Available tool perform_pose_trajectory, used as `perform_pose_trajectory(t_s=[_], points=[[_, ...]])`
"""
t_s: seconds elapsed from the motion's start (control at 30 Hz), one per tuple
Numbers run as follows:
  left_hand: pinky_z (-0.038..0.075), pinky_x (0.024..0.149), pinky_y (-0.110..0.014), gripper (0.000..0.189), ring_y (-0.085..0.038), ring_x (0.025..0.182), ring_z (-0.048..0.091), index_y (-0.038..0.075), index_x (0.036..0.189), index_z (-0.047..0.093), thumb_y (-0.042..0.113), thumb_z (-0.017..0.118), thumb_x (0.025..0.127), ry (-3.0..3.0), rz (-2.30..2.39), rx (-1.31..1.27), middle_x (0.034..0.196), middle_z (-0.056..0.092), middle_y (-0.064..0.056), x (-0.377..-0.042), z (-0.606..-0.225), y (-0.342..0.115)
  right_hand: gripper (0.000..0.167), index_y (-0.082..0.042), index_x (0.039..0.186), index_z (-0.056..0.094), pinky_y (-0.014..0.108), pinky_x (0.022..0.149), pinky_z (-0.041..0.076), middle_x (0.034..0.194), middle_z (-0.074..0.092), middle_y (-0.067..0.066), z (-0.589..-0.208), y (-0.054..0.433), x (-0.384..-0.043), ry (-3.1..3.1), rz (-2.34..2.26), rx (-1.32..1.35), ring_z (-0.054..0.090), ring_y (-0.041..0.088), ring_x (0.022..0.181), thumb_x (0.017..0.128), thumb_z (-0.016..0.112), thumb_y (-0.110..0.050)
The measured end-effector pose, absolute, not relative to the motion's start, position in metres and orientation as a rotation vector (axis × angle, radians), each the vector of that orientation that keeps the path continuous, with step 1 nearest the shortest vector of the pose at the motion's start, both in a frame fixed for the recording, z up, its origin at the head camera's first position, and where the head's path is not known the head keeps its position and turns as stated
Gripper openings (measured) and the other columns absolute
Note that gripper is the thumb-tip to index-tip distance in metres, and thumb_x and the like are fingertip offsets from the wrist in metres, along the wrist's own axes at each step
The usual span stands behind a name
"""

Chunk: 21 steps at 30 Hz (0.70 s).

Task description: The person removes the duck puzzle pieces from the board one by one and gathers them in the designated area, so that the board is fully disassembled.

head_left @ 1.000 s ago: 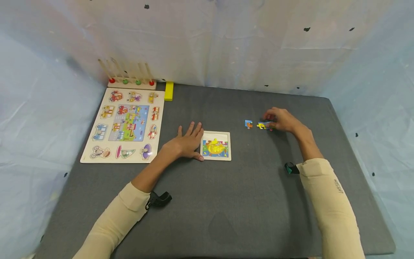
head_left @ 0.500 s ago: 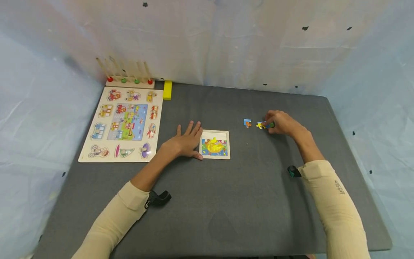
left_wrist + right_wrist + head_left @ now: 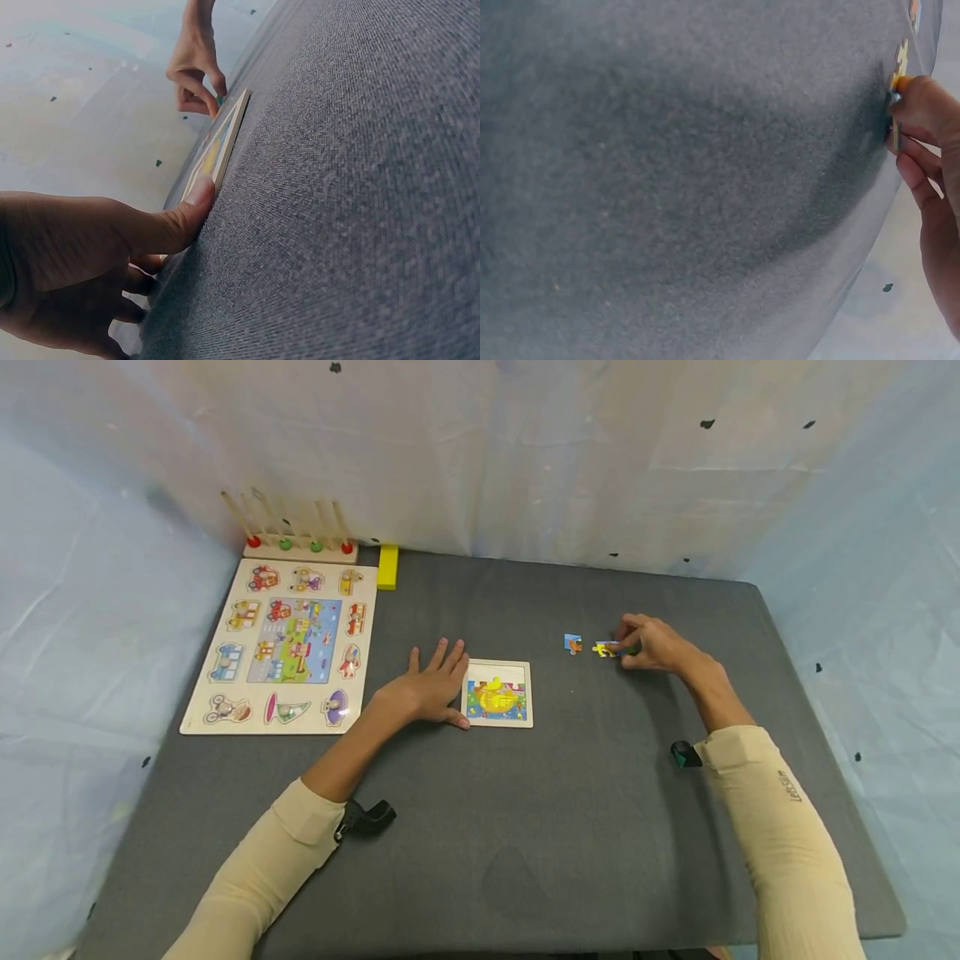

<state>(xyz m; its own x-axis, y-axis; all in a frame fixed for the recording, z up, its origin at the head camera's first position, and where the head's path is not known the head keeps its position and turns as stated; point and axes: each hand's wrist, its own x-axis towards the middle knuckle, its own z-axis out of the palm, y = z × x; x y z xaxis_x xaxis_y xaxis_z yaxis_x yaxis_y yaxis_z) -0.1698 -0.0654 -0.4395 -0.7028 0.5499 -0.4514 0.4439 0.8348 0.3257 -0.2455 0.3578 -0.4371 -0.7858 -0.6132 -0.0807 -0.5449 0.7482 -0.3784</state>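
Yellow-and-blue piece [image 3: 604, 649]: right of centre in the head view, slightly above mid-height, low over or on the grey tabletop [image 3: 585, 835]; which of the two, cannot tell. Yellow knobbed end juts leftward from the fingertips, rest covered. One piece or two together: unclear.

Right hand [image 3: 654, 642]: narrow pinch, thumb and fingers on the covered end. Right wrist view shows a thin edge between the fingertips.

Just left of it, a loose blue-and-orange piece [image 3: 573, 644], apart from the hand.

Small wooden tray [image 3: 498, 670], centre of frame: yellow picture fills the lower part, bare strip along the top. Left hand [image 3: 429, 689] beside it, fingers spread wide, grasping nothing; thumb against the tray's lower left edge.

Further out, upper left: large puzzle board [image 3: 258, 700], peg stand [image 3: 300, 553] behind it, yellow block [image 3: 387, 568] at the board's top right corner.

Risks, my judgement: the pinch sits at one end, so the piece may swivel or slip if raised. If two pieces, the farther could drop away. A low leftward sweep could knock the loose piece. Tray could skid under pressing if the thumb eased off; only one side looks braced.
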Motion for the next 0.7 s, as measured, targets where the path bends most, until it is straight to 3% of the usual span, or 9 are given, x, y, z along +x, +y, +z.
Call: perform_pose_trajectory(t_s=[0.17, 0.27, 0.4, 0.53, 0.7], points=[[0.0, 0.126, -0.075, 0.117, -0.042, 0.163, -0.014, 0.0, 0.168, 0.003, 0.053, 0.074, 0.092, 2.464, 0.265, 0.73, 0.175, -0.013, -0.019, -0.169, -0.437, -0.065, 0.041, 0.003, 0.126, 0.073, 0.038, 0.079, 0.039, 0.102, 0.059, 0.014, -0.436, 0.358, -0.245, 2.738, -0.465, -0.918, 0.052, 0.025, 0.09, 0.086, 0.078, 0.006], [0.0, 0.126, -0.075, 0.117, -0.042, 0.163, -0.014, 0.0, 0.168, 0.003, 0.054, 0.074, 0.092, 2.463, 0.265, 0.732, 0.175, -0.013, -0.019, -0.169, -0.436, -0.064, 0.043, 0.0, 0.129, 0.073, 0.036, 0.077, 0.037, 0.104, 0.059, 0.014, -0.433, 0.358, -0.246, 2.725, -0.412, -0.906, 0.05, 0.023, 0.088, 0.087, 0.077, 0.004], [0.001, 0.126, -0.075, 0.116, -0.042, 0.163, -0.013, 0.0, 0.168, 0.004, 0.054, 0.074, 0.093, 2.469, 0.258, 0.74, 0.176, -0.012, -0.019, -0.169, -0.438, -0.064, 0.043, -0.002, 0.129, 0.074, 0.046, 0.078, 0.048, 0.114, 0.063, 0.02, -0.426, 0.359, -0.248, 2.719, -0.337, -0.87, 0.06, 0.032, 0.092, 0.087, 0.075, 0.003], [0.001, 0.126, -0.075, 0.116, -0.042, 0.163, -0.013, 0.0, 0.168, 0.003, 0.054, 0.074, 0.093, 2.469, 0.25, 0.737, 0.176, -0.013, -0.019, -0.169, -0.438, -0.063, 0.041, -0.002, 0.127, 0.074, 0.063, 0.093, 0.051, 0.128, 0.066, 0.025, -0.419, 0.362, -0.249, 2.753, -0.328, -0.79, 0.064, 0.045, 0.112, 0.086, 0.074, 0.002], [0.0, 0.127, -0.074, 0.116, -0.041, 0.163, -0.014, 0.0, 0.168, 0.002, 0.053, 0.074, 0.093, 2.463, 0.256, 0.727, 0.176, -0.014, -0.018, -0.169, -0.437, -0.065, 0.042, 0.003, 0.13, 0.069, 0.064, 0.096, 0.05, 0.126, 0.066, 0.026, -0.42, 0.366, -0.248, 2.805, -0.318, -0.711, 0.063, 0.045, 0.114, 0.088, 0.075, 0.001]])
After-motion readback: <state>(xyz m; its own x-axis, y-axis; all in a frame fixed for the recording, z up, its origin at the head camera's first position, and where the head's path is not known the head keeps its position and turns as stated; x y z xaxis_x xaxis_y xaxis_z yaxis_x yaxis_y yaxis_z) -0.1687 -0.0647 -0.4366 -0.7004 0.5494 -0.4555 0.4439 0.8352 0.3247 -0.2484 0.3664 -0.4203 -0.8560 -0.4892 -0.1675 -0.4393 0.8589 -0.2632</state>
